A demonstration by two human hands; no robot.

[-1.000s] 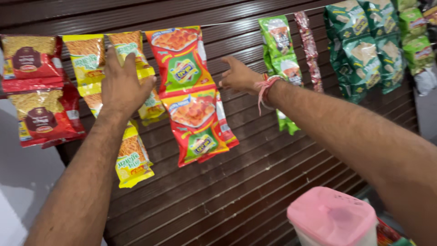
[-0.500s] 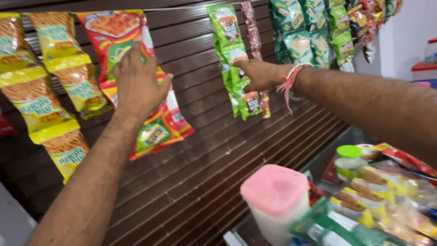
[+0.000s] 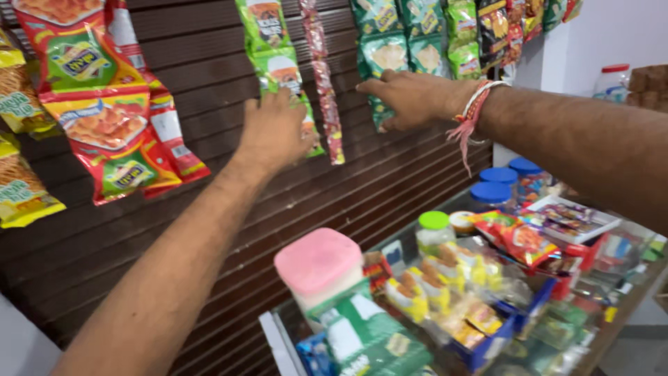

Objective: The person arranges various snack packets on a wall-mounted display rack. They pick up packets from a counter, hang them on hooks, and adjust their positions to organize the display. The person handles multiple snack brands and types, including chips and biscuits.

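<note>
At the far left, yellow snack packets hang against a brown slatted shutter, with a strip of red snack packets just beside them. Further right, the left hand lies flat and open against the shutter, fingers spread, pressing on the lower end of a hanging strip of green snack packets; it grips nothing. Just beside this strip hangs a narrow strip of small red sachets, touching the green strip along its edge. Right of that, the right hand is also open, palm toward the shutter, fingertips resting on the lowest packet of a cluster of dark green snack packets. A red and white thread band circles the right wrist. Below the arms, a glass-topped surface carries a pink-lidded container, a green-lidded jar and two blue-lidded jars, with assorted small sweet packs between them. A red-lidded jar stands at the far right, well apart.
</note>
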